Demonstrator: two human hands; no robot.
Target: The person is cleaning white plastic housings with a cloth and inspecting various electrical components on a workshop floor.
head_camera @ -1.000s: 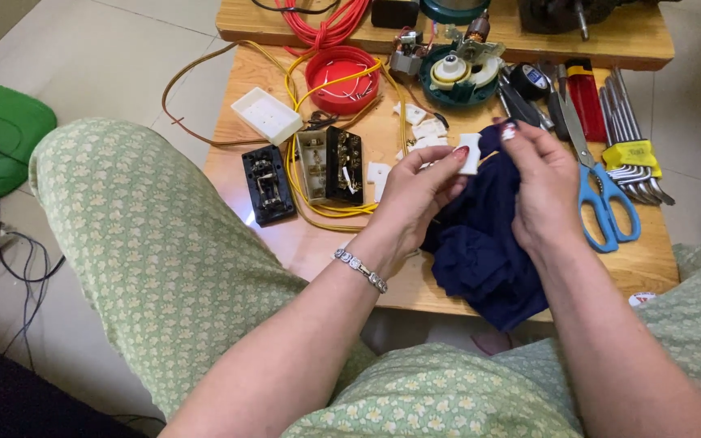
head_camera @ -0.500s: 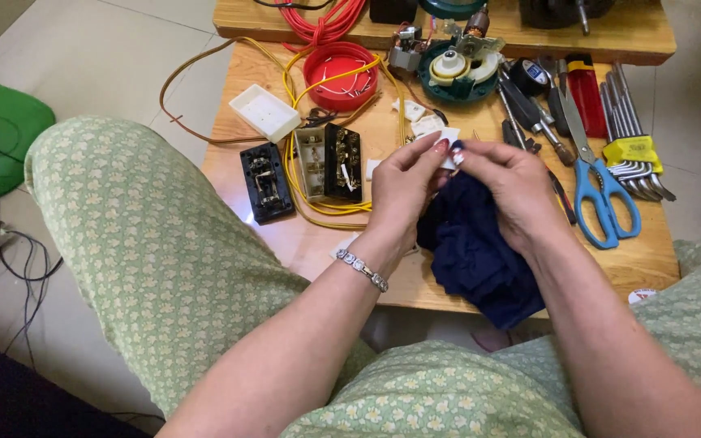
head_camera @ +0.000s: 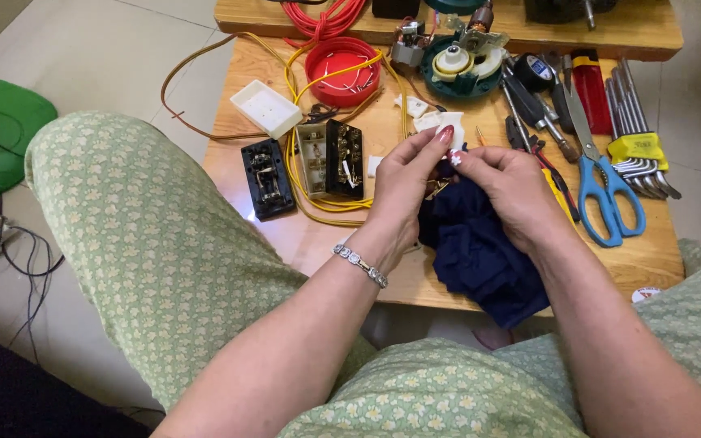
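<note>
White plastic piece [head_camera: 449, 123] was what you had pinched at this moment, held just above the middle of the low wooden table [head_camera: 659, 251], over the dark blue cloth [head_camera: 480, 251] bunched toward the near edge.

From the head camera, your left hand [head_camera: 403, 182] had thumb and forefinger closed on the piece from the left. Your right hand [head_camera: 513, 191] met it from the right, fingertips together against the same piece and resting on the cloth. It looked like you were cleaning or fitting the small part; a firm pinch and a fine turn would seem called for next.

Few labels showed. A yellow holder [head_camera: 641, 147] banded the hex keys [head_camera: 638, 113] at the right edge. A red flat tool [head_camera: 591, 89] lay toward the far right corner, beside blue-handled scissors [head_camera: 602, 195]. A red round lid [head_camera: 342, 71] sat at the far edge, a white rectangular cover [head_camera: 265, 108] near the far left corner, and an open black switch box [head_camera: 332, 158] left of your hands.
</note>
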